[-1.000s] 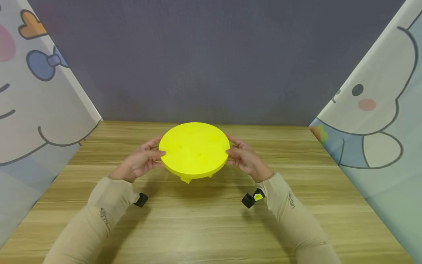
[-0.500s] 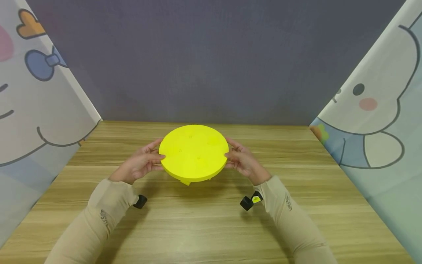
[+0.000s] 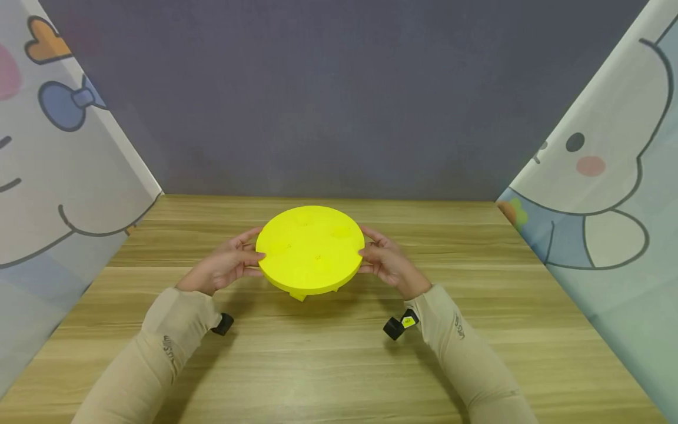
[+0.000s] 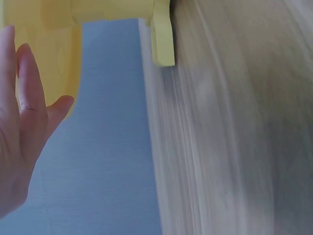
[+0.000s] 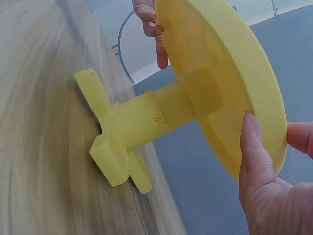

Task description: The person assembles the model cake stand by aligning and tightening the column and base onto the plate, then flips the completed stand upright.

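Yellow stand: round flat disc on top, a square post under it marked "34", a cross-shaped foot at the bottom. It sits between the two hands over the middle of the wooden bench, disc face up and tipped slightly toward the camera.

Left hand at the disc's left rim. Fingers fairly straight, tips against the edge, thumb on the near side. In the left wrist view the fingers lie along the yellow rim and underside; the foot's arm shows at the top, close to the bench surface, frame blurred.

Right hand at the disc's right rim, opposite the left. Right wrist view: thumb pressed on the underside near the edge, another finger curled over the top face, so this hand pinches the rim. Far side of the disc, the left hand's fingers hook over the rim.

Foot in the right wrist view lies right at the bench top; cannot tell whether it touches or hangs just clear.

Beige sleeves on both forearms. Small black wrist cameras under each wrist, left, right with a yellow label.

Grey wall behind, cartoon-print screens left and right.
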Tool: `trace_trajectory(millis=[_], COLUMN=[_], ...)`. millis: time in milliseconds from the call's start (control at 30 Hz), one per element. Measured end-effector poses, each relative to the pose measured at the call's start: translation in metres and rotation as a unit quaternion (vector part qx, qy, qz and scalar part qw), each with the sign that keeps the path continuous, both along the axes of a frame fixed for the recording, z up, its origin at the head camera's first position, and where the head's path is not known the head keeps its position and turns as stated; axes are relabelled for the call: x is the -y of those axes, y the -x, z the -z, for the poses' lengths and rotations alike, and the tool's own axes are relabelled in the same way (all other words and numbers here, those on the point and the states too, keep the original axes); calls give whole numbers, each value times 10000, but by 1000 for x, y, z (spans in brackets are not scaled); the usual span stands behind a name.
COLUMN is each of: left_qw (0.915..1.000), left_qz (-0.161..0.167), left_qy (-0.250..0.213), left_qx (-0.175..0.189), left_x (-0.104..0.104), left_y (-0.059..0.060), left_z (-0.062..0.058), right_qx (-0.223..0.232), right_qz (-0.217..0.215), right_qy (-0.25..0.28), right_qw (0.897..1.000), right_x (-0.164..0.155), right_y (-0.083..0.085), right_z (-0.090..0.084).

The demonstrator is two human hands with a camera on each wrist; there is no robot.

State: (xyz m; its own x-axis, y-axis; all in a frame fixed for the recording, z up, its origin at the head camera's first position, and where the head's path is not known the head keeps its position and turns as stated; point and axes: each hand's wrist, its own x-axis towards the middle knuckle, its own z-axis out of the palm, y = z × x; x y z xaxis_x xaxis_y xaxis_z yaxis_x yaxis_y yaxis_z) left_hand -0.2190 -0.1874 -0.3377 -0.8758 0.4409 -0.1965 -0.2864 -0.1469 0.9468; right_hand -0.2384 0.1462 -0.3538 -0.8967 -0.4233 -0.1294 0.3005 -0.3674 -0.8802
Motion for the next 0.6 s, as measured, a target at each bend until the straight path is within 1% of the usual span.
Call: trace_trajectory(millis=[267,467,533,600], left_qw=[9999,9999,9995,9977], left_qz=[-31,-51,-84,-125], left_qy=[128,110,278,630], left_qx=[-16,-48,-102,-212], left_x=[2,3,3,5], left_y=[-1,-2,-3,-3], left_z=[3,6,7,7], right_qx=[23,39,81,9], right_qz=[-17,-58,-116,-230], right_qy=[23,8,-125,-506], right_qw=[10000,10000,9998,9985], right_x=[1,1,0,-3], right_y=[-1,-1,-1,1], right_z=[2,6,7,7])
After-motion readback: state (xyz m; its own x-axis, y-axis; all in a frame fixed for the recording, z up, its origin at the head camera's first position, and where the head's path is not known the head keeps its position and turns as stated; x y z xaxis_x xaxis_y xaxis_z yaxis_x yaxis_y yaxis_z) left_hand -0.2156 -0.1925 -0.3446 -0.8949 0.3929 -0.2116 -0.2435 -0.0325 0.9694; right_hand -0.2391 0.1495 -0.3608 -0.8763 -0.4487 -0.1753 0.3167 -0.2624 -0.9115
